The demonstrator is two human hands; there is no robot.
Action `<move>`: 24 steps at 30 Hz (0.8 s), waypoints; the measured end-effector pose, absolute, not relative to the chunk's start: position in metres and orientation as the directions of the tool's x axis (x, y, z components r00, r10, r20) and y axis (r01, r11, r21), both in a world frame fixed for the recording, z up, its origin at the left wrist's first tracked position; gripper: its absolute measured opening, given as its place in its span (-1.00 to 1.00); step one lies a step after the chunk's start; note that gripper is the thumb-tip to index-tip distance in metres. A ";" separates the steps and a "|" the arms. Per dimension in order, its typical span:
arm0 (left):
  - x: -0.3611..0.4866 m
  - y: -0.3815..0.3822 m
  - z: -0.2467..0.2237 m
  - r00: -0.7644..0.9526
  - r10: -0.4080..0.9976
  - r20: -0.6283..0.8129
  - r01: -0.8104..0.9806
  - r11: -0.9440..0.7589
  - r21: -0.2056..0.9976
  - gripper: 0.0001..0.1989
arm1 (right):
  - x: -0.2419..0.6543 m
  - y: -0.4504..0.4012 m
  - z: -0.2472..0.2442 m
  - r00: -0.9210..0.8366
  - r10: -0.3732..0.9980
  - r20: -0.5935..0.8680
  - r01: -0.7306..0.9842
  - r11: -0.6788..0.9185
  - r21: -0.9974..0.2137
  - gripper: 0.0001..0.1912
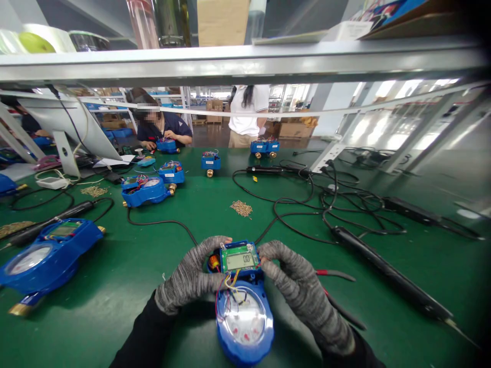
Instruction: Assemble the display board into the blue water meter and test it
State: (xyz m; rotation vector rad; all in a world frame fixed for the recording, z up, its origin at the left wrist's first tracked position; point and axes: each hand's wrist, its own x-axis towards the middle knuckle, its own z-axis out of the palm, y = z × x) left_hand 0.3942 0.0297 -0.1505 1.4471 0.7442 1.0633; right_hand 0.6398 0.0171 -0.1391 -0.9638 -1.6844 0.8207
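Note:
A blue water meter (245,346) lies right in front of me, its round clear dial toward me. At its far end sits a green circuit board (240,249) with a small lit display, and thin coloured wires run from it to the dial. My left hand (192,278), in a grey knit glove, grips the left side of the meter's box next to a copper-orange coil (214,262). My right hand (297,286), gloved alike, closes its fingertips on the right edge of the board and box. Partly behind the right hand lies a red-and-black-handled tool (339,276), its head hidden.
Another water meter (48,255) lies left; several more stand farther back. A small screw pile (241,208) lies mid-table. Black electric screwdrivers (391,271) and tangled cables (337,199) fill the right. A metal shelf (245,64) crosses overhead. A co-worker (164,125) sits opposite; another person (249,112) stands behind.

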 end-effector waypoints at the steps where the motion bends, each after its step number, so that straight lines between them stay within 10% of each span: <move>1: 0.395 0.029 -0.149 0.347 0.906 0.242 -0.103 -0.220 0.970 -0.36 | 0.639 0.019 -0.134 -0.191 0.884 0.427 0.213 0.462 -0.861 -0.90; 17: 0.393 0.023 -0.144 0.131 0.915 0.382 0.082 -0.394 0.915 -0.44 | 0.632 0.022 -0.120 -0.221 0.952 0.211 0.069 0.231 -0.971 -0.71; 24: 0.405 0.015 -0.146 0.230 0.918 0.322 -0.168 -0.289 0.943 -0.32 | 0.633 0.018 -0.126 -0.243 0.951 0.190 -0.095 0.172 -0.981 -0.71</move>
